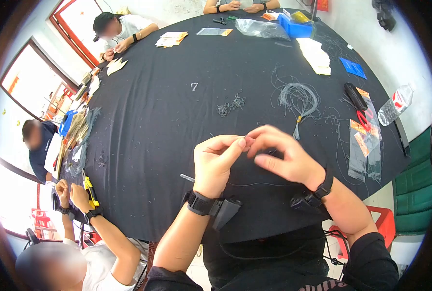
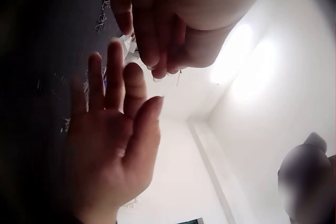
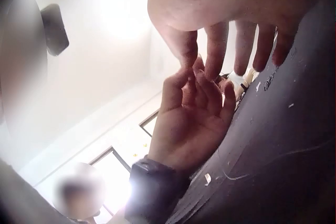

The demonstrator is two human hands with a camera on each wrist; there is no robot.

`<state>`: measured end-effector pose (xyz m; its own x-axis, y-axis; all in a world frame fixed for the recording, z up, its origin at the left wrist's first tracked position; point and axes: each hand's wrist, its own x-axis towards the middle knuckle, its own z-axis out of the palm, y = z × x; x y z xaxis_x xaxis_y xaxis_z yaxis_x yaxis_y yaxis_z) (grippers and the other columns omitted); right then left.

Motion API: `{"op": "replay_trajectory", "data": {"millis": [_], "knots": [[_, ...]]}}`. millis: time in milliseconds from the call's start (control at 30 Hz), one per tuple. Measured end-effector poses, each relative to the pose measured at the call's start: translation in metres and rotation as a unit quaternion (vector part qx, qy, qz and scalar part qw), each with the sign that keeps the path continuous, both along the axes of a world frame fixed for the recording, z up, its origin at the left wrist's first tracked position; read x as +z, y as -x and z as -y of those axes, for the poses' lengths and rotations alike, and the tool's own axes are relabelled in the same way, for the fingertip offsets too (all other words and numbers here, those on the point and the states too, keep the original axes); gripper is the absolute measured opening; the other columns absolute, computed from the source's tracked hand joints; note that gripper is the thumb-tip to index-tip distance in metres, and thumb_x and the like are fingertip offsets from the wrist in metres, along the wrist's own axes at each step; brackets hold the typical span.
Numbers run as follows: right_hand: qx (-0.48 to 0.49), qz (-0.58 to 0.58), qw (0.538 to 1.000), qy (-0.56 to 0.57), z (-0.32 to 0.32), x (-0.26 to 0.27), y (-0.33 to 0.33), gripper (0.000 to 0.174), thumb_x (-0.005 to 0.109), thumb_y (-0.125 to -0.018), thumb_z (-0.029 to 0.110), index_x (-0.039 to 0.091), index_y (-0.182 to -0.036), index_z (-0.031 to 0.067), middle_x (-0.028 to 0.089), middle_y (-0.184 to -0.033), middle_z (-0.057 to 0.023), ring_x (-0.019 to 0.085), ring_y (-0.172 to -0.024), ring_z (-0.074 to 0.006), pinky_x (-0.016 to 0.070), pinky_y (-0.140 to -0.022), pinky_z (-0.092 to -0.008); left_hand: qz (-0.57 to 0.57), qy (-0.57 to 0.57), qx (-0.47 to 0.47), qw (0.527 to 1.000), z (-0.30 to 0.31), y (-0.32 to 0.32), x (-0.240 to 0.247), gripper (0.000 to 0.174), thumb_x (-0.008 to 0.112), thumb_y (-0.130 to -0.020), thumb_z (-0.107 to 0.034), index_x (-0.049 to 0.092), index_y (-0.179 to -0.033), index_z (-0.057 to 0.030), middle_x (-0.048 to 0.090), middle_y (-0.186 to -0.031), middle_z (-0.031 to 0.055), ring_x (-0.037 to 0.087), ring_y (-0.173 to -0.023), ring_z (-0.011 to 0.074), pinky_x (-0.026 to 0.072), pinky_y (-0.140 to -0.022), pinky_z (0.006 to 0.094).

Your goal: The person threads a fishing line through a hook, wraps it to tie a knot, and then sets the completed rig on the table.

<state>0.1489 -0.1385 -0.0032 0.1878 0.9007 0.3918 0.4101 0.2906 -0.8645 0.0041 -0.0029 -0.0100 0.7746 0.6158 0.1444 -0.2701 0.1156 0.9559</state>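
Above the near part of the black table, my left hand (image 1: 215, 162) pinches something small and thin between thumb and forefinger; a fine dark tip (image 2: 178, 77) pokes out by its fingertips. Close on its right, my right hand (image 1: 286, 157) has its fingers spread and slightly bent, the forefinger near the left fingertips. The left wrist view shows the right palm (image 2: 113, 140) facing up with relaxed fingers. A thin clear line (image 1: 264, 184) runs over the cloth below both hands. Whether it joins the pinched piece, I cannot tell.
Small dark hooks (image 1: 231, 105) lie in a heap beyond the hands. A tied bundle of clear line (image 1: 298, 99) is right of them. Red-handled scissors (image 1: 363, 121), plastic packets (image 1: 357, 157) and a bottle (image 1: 395, 105) stand or lie at right. Other people sit around the table.
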Motion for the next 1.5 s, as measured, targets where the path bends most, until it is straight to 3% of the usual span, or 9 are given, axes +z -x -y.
{"op": "replay_trajectory", "data": {"millis": [133, 233, 333, 533, 833, 967, 1000, 1200, 1500], "knots": [[0.079, 0.050, 0.994, 0.051, 0.000, -0.006, 0.014, 0.024, 0.074, -0.084, 0.021, 0.068, -0.105, 0.0117, 0.056, -0.130, -0.0135, 0.049, -0.125, -0.0318, 0.0370, -0.107, -0.0433, 0.026, 0.019, -0.007, 0.999, 0.003, 0.003, 0.007, 0.011, 0.063, -0.092, -0.005, 0.072, -0.088, 0.0010, 0.073, -0.093, 0.0142, 0.069, -0.089, 0.0196, 0.0528, -0.086, 0.0324], [0.112, 0.047, 0.992, 0.040, -0.002, -0.004, 0.021, 0.032, 0.074, -0.084, 0.018, 0.066, -0.115, 0.0108, 0.055, -0.132, -0.0131, 0.046, -0.127, -0.0307, 0.0334, -0.110, -0.0428, 0.015, 0.043, -0.014, 0.999, 0.005, 0.005, 0.012, 0.011, 0.063, -0.092, -0.005, 0.072, -0.086, 0.0004, 0.072, -0.091, 0.0140, 0.068, -0.089, 0.0203, 0.0523, -0.086, 0.0338], [0.116, 0.060, 0.991, 0.039, -0.002, -0.004, 0.021, 0.036, 0.073, -0.084, 0.016, 0.064, -0.118, 0.0088, 0.057, -0.131, -0.0120, 0.048, -0.126, -0.0292, 0.0334, -0.110, -0.0422, 0.021, 0.045, -0.008, 0.999, 0.005, 0.005, 0.012, 0.011, 0.063, -0.091, -0.004, 0.071, -0.085, 0.0001, 0.072, -0.091, 0.0139, 0.068, -0.088, 0.0205, 0.0517, -0.085, 0.0345], [0.174, -0.099, 0.976, 0.085, -0.002, -0.013, 0.021, 0.034, 0.069, -0.084, 0.009, 0.065, -0.118, 0.0060, 0.060, -0.125, -0.0096, 0.052, -0.122, -0.0252, 0.0378, -0.107, -0.0393, 0.057, 0.017, 0.005, 0.998, 0.000, 0.003, 0.002, 0.010, 0.063, -0.090, -0.003, 0.071, -0.086, 0.0001, 0.072, -0.092, 0.0140, 0.067, -0.088, 0.0204, 0.0509, -0.084, 0.0340], [0.197, -0.030, 0.976, 0.090, -0.001, -0.009, 0.027, 0.033, 0.068, -0.085, 0.008, 0.065, -0.117, 0.0072, 0.053, -0.134, -0.0114, 0.051, -0.126, -0.0270, 0.0372, -0.110, -0.0398, 0.096, 0.080, 0.012, 0.992, 0.000, 0.004, 0.000, 0.010, 0.062, -0.092, -0.005, 0.071, -0.088, -0.0017, 0.072, -0.094, 0.0127, 0.067, -0.091, 0.0203, 0.0504, -0.087, 0.0338], [0.237, -0.023, 0.966, 0.097, -0.001, -0.009, 0.029, 0.040, 0.068, -0.085, 0.007, 0.063, -0.125, 0.0061, 0.057, -0.131, -0.0133, 0.050, -0.127, -0.0282, 0.0364, -0.111, -0.0409, 0.151, 0.118, 0.011, 0.981, -0.004, 0.003, -0.006, 0.009, 0.065, -0.093, -0.006, 0.071, -0.094, -0.0001, 0.072, -0.093, 0.0118, 0.068, -0.093, 0.0218, 0.0518, -0.087, 0.0341], [0.242, 0.003, 0.967, 0.080, -0.001, -0.009, 0.028, 0.041, 0.067, -0.088, 0.008, 0.061, -0.129, 0.0040, 0.059, -0.129, -0.0125, 0.054, -0.122, -0.0249, 0.0411, -0.107, -0.0386, 0.161, 0.122, 0.014, 0.979, -0.006, 0.003, -0.007, 0.009, 0.066, -0.093, -0.006, 0.071, -0.095, 0.0010, 0.072, -0.092, 0.0119, 0.069, -0.094, 0.0225, 0.0524, -0.086, 0.0340], [0.326, -0.274, 0.874, 0.232, 0.009, 0.006, 0.022, 0.033, 0.061, -0.096, 0.012, 0.062, -0.127, -0.0001, 0.062, -0.125, -0.0093, 0.061, -0.106, -0.0171, 0.0486, -0.098, -0.0314, 0.117, 0.169, 0.083, 0.975, -0.016, 0.007, 0.000, 0.011, 0.062, -0.095, -0.011, 0.068, -0.099, -0.0018, 0.070, -0.099, 0.0091, 0.066, -0.089, 0.0127, 0.0546, -0.087, 0.0312], [0.353, -0.244, 0.881, 0.201, 0.011, 0.016, 0.014, 0.026, 0.057, -0.094, 0.001, 0.070, -0.117, -0.0021, 0.067, -0.115, -0.0139, 0.064, -0.102, -0.0222, 0.0491, -0.092, -0.0332, 0.119, 0.199, 0.140, 0.963, -0.032, 0.011, 0.003, 0.010, 0.064, -0.096, -0.013, 0.068, -0.099, -0.0053, 0.071, -0.102, 0.0056, 0.065, -0.078, 0.0042, 0.0562, -0.079, 0.0250]]}}
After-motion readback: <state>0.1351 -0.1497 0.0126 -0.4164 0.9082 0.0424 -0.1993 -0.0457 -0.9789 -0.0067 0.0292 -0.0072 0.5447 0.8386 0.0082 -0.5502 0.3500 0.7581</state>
